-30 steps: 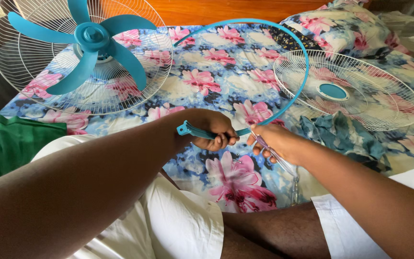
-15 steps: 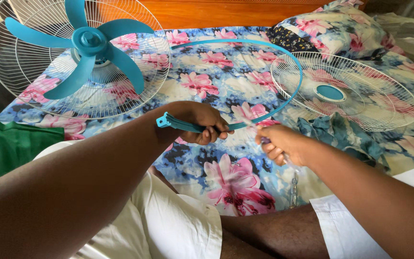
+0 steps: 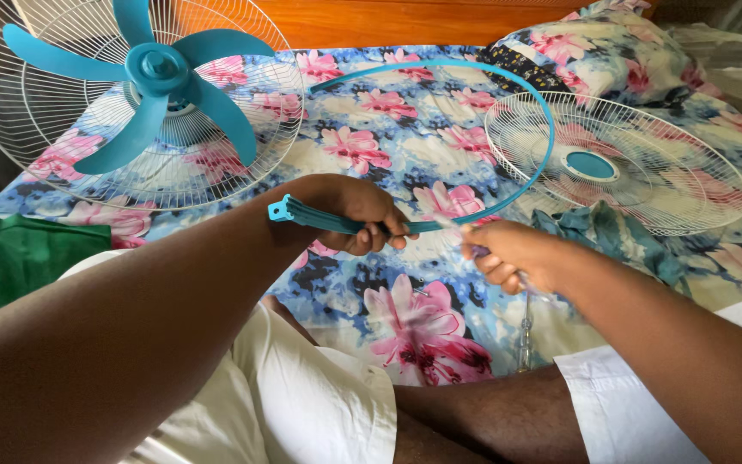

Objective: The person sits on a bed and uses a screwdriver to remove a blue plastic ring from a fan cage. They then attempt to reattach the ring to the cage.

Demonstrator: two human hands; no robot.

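Note:
My left hand (image 3: pixel 362 215) is shut around a thin teal plastic ring (image 3: pixel 550 142), gripping it near its clasp end (image 3: pixel 283 209). The ring arcs up over the floral bedsheet (image 3: pixel 440 326) and around the left side of a white wire fan guard (image 3: pixel 689 189). My right hand (image 3: pixel 508 258) sits just right of the left one, fingers curled around a thin, pale, blurred object that I cannot identify. It does not touch the ring. A slim clear-looking piece (image 3: pixel 526 339) shows below the right hand.
A fan with teal blades (image 3: pixel 156 69) in its white rear guard lies at the back left. A green cloth (image 3: pixel 19 258) is at the left, a floral pillow (image 3: pixel 611 51) at the back right, a wooden headboard (image 3: pixel 405 21) behind. My legs in white shorts fill the foreground.
My left hand has drawn the ring's clasp end to the left and slightly up. My right hand has shifted right, so the two hands are further apart.

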